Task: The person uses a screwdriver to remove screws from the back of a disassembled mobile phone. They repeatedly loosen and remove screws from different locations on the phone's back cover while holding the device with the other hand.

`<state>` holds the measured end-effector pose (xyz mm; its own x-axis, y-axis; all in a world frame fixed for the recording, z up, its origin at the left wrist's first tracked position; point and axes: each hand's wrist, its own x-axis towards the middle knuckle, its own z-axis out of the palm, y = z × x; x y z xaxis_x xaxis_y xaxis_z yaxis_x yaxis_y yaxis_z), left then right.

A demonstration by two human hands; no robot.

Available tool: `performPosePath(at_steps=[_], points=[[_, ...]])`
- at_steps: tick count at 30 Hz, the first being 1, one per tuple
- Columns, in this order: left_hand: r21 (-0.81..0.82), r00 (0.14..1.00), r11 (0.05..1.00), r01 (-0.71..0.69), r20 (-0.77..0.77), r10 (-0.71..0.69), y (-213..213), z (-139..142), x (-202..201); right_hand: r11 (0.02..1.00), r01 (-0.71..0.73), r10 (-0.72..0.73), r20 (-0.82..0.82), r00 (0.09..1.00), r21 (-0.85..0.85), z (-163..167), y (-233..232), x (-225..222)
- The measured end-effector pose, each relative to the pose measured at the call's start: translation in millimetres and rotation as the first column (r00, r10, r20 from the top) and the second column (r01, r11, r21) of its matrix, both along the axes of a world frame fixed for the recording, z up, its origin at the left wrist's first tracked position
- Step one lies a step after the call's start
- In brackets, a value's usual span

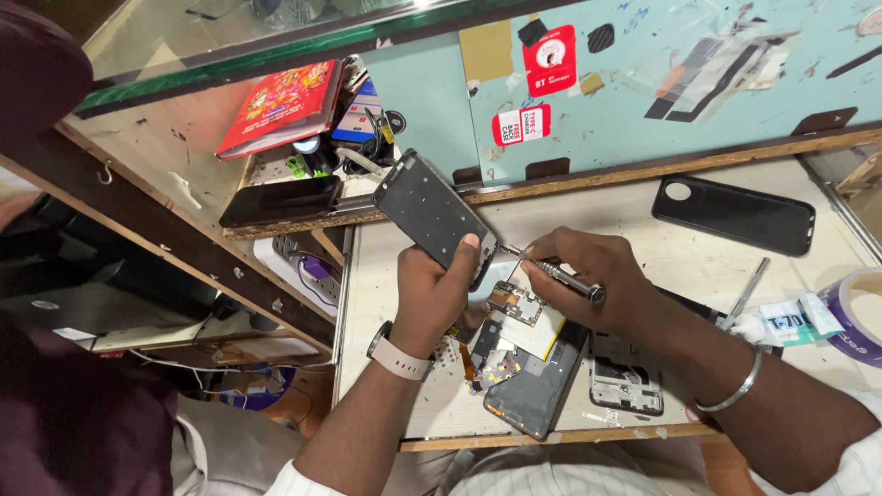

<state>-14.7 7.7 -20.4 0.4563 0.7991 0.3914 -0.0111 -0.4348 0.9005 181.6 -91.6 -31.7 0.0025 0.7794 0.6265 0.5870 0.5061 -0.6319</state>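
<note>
My left hand (439, 292) grips a dark phone frame panel (428, 209), tilted up above the workbench, thumb on its lower edge. A pale watch sits on that wrist. My right hand (595, 276) holds a small metal screwdriver (559, 274) whose tip touches the lower corner of the panel. Below the hands lies an opened phone (533, 381) with its circuit board (516, 303) and a yellow-edged battery exposed. A metal bangle circles my right wrist.
A black phone case (735, 214) lies at the back right. A second phone part (626, 378) rests near the front edge. Tweezers (746, 294), a small tube and a tape roll (859, 317) sit at the right. A dark phone (280, 200) and red booklet (280, 106) lie on the left shelf.
</note>
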Motion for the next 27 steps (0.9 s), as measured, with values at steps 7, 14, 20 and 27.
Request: performPosePath(at_steps=[7,14,20,27], points=[[-0.123,1.0,0.992,0.015,-0.003,-0.015,-6,10,1,0.998,-0.049,0.049,0.0,0.999,-0.033,-3,1,-5],[-0.089,1.0,0.996,0.018,-0.017,-0.02,-6,10,1,0.996,-0.02,0.02,-0.01,1.0,-0.09,4,0,-8],[-0.044,0.999,0.998,0.049,0.001,-0.049,-4,-1,1,0.998,-0.052,0.049,0.077,0.996,0.042,-11,3,-4],[0.065,0.999,0.997,0.039,-0.005,-0.039,-20,6,-2,0.941,0.295,-0.205,0.414,0.887,-0.164,-18,19,34]])
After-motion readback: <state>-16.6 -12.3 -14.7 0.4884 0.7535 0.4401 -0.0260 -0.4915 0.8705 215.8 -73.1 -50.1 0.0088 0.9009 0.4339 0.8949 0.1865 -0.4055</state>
